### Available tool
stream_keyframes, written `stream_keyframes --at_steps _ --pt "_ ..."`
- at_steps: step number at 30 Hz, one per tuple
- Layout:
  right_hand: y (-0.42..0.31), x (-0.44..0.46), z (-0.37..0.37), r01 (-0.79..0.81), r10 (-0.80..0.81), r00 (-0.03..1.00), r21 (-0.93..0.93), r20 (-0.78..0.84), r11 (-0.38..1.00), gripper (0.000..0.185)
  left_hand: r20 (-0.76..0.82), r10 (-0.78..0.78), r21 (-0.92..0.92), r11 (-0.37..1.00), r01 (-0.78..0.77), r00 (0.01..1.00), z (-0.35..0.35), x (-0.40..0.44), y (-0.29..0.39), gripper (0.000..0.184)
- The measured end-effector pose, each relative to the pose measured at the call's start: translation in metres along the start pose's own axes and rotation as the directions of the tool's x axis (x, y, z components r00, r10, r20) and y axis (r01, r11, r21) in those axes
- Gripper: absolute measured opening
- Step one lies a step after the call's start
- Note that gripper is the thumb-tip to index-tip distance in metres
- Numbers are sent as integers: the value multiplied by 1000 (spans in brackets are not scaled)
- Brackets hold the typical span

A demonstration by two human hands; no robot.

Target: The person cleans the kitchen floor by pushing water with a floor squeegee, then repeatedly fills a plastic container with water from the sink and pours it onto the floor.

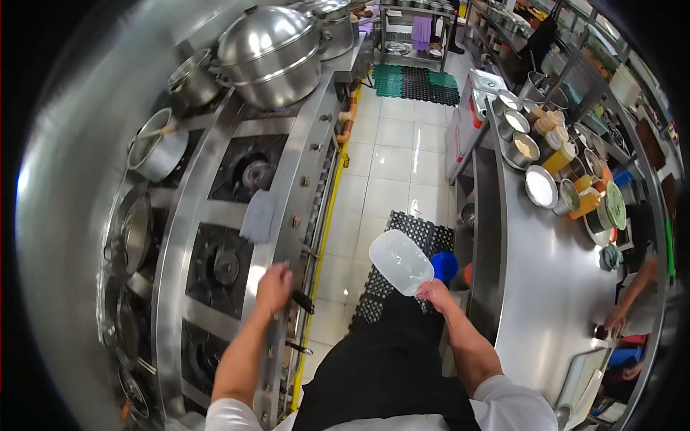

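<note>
My right hand point(434, 294) grips the near rim of a translucent plastic container point(399, 260), which is held tilted above the floor mat. My left hand point(274, 289) hovers by the front edge of the stove point(208, 215), its fingers curled in; whatever may be inside them is hidden. Just right of that hand, a black handle point(302, 301) sticks out from the stove front. A folded grey cloth point(256, 216) lies on the stove edge beyond my left hand, apart from it. Behind the container shows a blue round container point(444, 266).
A large lidded steamer pot point(269, 57) and a pot with a wooden utensil point(157, 147) stand on the stove. On the right, a steel counter point(535, 273) carries bowls, sauce bottles point(560, 156) and a tray point(583, 381). A co-worker's hand point(615, 320) is across it.
</note>
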State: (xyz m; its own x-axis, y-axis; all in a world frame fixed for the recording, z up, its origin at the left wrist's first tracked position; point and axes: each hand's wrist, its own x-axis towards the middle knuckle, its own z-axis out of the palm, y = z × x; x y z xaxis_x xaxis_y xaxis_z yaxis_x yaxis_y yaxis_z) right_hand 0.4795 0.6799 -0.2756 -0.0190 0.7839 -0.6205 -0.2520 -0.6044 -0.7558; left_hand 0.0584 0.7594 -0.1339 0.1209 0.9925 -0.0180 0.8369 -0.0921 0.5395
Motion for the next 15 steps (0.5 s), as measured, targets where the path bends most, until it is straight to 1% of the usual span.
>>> stream_keyframes --at_steps 1,4,5,6,7,8,9,10,11,13,15 --pt "-3 28 -10 -2 2 1000 -11 -29 1000 20 -29 86 55 995 -85 996 -3 43 5 22" --pt "-28 96 -29 -17 17 997 -8 -76 1000 17 28 84 115 990 -86 996 -11 152 43 25" --pt "-29 123 -37 9 -11 999 -38 -43 999 15 11 158 215 964 -157 987 -10 185 50 26" --pt "-44 179 -58 17 -17 1000 -69 -2 997 14 12 217 312 927 -210 976 13 247 56 28" --pt "-50 202 -69 139 -153 988 -418 1 898 12 21 198 314 929 -195 980 22 276 57 28" --pt "-76 220 -72 129 -129 991 -456 32 881 14 8 207 341 919 -197 978 32 304 55 29" --pt "-69 261 -86 118 -138 990 -469 -8 875 17 8 214 375 905 -201 977 40 334 55 31" --pt "-54 289 -97 87 -128 990 -473 -55 877 20 49 186 391 901 -190 981 48 361 54 31" --pt "-49 312 -104 46 -78 996 -452 -52 891 20 58 221 452 864 -223 974 56 387 55 33" --pt "-59 360 -121 158 -165 986 -163 -32 974 26 105 273 523 803 -286 956 69 433 57 35" --pt "-89 402 -143 -74 51 996 -348 -74 935 30 173 276 571 754 -325 945 83 466 52 35"
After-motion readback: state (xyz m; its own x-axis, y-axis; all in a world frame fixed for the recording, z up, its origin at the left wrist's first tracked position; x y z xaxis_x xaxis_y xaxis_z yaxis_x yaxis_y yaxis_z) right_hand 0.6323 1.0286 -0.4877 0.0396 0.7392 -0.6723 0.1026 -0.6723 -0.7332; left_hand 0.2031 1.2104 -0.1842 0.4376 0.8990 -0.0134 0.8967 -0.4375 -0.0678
